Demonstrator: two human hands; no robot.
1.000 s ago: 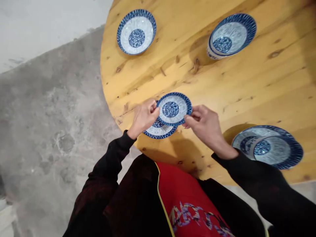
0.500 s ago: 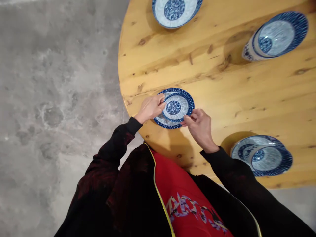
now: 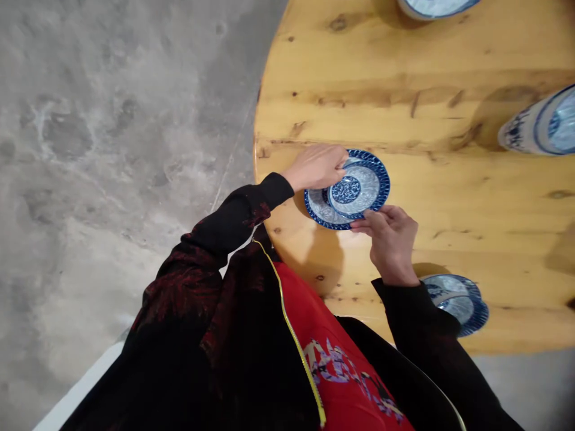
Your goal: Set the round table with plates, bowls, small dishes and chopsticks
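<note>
A small blue-and-white bowl (image 3: pixel 363 190) sits over a larger patterned plate (image 3: pixel 321 212) near the table's rounded left edge. My left hand (image 3: pixel 320 167) is closed with its fingertips at the bowl's upper left rim, covering part of both dishes. At the lower right, the thumb and fingers of my right hand (image 3: pixel 392 239) pinch the bowl's rim, close to the edge of the plate. Whether the bowl rests fully on the plate or is slightly raised, I cannot tell.
Beyond my right forearm another bowl and plate set (image 3: pixel 462 302) stands on the wooden table (image 3: pixel 431 197). A tall patterned stack of dishes (image 3: pixel 523 129) is at the right, and a bowl (image 3: pixel 438 7) at the far edge of view. Grey concrete floor (image 3: pixel 112 120) lies to the left.
The camera view has shifted, so the table and dishes sit differently in the picture. Both hands stay at the bowl; the left hand now reaches further over its upper left rim.
</note>
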